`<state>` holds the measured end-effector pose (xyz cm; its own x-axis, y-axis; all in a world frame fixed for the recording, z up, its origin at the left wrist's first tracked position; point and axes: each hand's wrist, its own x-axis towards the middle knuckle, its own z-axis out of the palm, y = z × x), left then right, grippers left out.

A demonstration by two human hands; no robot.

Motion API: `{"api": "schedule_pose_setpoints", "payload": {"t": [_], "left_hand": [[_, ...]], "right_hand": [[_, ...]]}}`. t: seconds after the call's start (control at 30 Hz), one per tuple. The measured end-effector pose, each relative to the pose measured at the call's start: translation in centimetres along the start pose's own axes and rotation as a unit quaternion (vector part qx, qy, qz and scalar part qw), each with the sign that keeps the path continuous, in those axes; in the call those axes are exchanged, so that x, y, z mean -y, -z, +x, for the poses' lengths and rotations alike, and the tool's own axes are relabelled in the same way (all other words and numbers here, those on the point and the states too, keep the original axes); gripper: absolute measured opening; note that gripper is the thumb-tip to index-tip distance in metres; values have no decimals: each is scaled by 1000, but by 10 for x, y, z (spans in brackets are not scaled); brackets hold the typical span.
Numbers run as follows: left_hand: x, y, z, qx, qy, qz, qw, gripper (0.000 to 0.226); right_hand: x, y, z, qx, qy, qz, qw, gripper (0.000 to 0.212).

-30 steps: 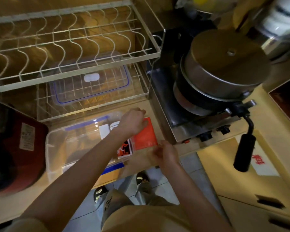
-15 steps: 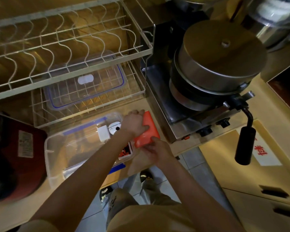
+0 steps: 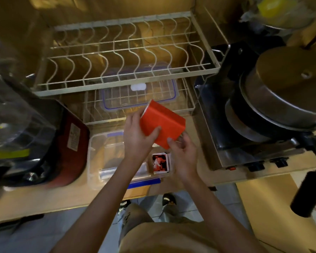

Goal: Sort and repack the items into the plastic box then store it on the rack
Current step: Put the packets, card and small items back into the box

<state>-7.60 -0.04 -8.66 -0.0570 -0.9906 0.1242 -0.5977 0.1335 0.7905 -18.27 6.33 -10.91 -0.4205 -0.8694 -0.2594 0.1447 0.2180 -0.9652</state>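
Note:
My left hand (image 3: 137,136) grips a flat red packet (image 3: 162,125), tilted and lifted above the counter. My right hand (image 3: 182,152) touches the packet's lower right corner with its fingertips. Below them an open clear plastic box (image 3: 98,154) with blue clips lies on the counter; a red, white and black card packet (image 3: 160,162) and a strip-like item (image 3: 108,173) lie inside. The box's clear blue-rimmed lid (image 3: 139,96) rests on the lower shelf of the white wire rack (image 3: 128,79).
A steel stove (image 3: 244,154) with a lidded pan (image 3: 285,92) and a black handle (image 3: 308,192) stands right of the rack. A dark red bag (image 3: 69,148) and a clear jar (image 3: 13,114) sit at the left. The counter edge (image 3: 62,203) runs below the box.
The red packet lay flat on the counter beside the box; both hands took hold of it and it now is raised and tilted above the box. The camera view shifted left.

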Motion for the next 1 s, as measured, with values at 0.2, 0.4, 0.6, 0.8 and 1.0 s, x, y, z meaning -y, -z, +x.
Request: {"api": "schedule_pose_setpoints", "payload": {"t": [0.2,0.4,0.6,0.8,1.0], "left_hand": [[54,32,-28,-83,108,0,991,61],[95,44,-40,-57,190,14,980,55],[122,40,-47,1,233,40,972,67],[123,41,-44,60,220,73,971,82],[132,40,-45,94,218,94,967,88]], "right_hand": [[-17,-49,6,110,1,-103,989,52],[-47,-81,8,169,-34,-163,972,48],[-65,-94,9,187,-56,-214,957,34],[-65,-101,21,173,-45,-252,951,27],[-68,-102,19,176,-43,-269,946,20]]}}
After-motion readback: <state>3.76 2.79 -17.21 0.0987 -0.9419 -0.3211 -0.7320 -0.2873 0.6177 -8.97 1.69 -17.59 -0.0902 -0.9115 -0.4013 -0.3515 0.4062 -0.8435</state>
